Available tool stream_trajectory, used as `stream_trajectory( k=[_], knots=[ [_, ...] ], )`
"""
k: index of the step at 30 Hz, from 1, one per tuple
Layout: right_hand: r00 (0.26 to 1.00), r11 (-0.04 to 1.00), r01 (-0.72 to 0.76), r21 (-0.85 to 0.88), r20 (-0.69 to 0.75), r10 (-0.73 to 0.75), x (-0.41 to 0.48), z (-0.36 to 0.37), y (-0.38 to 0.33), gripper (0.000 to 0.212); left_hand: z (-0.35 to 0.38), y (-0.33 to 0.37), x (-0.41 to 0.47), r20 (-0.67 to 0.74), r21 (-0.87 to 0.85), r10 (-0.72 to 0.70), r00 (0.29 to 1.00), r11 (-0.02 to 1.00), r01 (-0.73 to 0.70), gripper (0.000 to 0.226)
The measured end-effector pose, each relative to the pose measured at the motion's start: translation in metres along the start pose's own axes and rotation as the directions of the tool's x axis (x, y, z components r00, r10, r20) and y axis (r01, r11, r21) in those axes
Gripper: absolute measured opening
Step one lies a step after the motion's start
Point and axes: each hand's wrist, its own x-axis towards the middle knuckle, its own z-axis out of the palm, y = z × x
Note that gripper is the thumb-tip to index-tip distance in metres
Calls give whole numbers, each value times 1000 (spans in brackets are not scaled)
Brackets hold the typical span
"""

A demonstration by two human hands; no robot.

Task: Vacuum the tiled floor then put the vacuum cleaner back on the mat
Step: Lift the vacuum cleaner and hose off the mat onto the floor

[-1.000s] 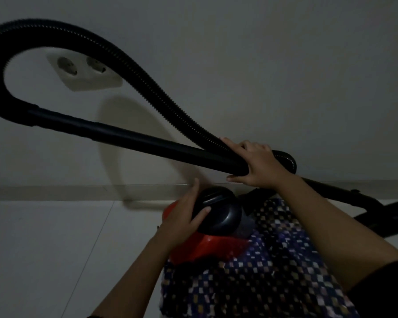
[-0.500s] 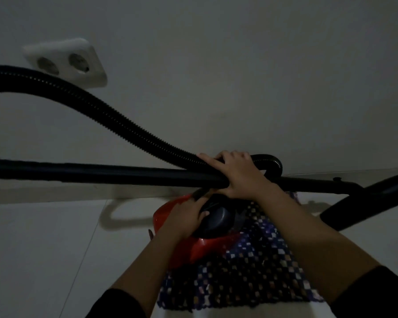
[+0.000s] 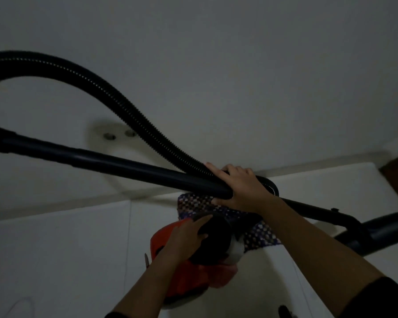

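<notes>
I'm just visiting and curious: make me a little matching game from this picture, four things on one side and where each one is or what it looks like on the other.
Things:
1. right hand
2. left hand
3. mat
4. wall socket

Descriptions:
A. checkered, lying on the tiled floor by the wall
B. white, on the wall behind the hose loop
C. holding the hose and wand together
D. on the black top of the red vacuum body

Pairs: 1-C, 2-D, 3-A, 4-B
</notes>
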Motion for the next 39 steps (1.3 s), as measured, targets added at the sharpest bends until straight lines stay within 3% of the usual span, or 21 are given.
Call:
stream_trajectory(
  k=[7, 16, 22, 27, 32, 37, 39],
  knots=[
    [989, 996, -87, 16, -117, 88, -39, -95, -103, 92, -74, 23, -90, -42, 37, 91, 995, 995, -90, 57],
    [977, 990, -135, -51, -175, 124, -99, -101, -240, 90, -117, -13, -209, -106, 192, 189, 976, 967, -167, 55],
    [976, 987, -161, -15, -149, 157, -121, -28, -308, 91, -82, -88, -269, -113, 210, 184, 976, 965, -158, 51],
    [976, 984, -176, 10, -131, 176, -96, 73, -333, 93, -14, -197, -286, -157, 139, 209, 965, 972, -188, 45],
    [982, 989, -145, -7, -126, 143, -55, 194, -346, 95, 63, -312, -267, -209, -54, 142, 967, 986, -157, 47],
    [987, 995, -71, -76, -150, 59, -25, 294, -347, 91, 114, -366, -234, -164, -24, 54, 985, 998, -59, 46],
    [985, 995, -50, -85, -166, 35, -15, 320, -345, 91, 131, -381, -220, -197, 4, 79, 977, 997, -80, 48]
  ],
)
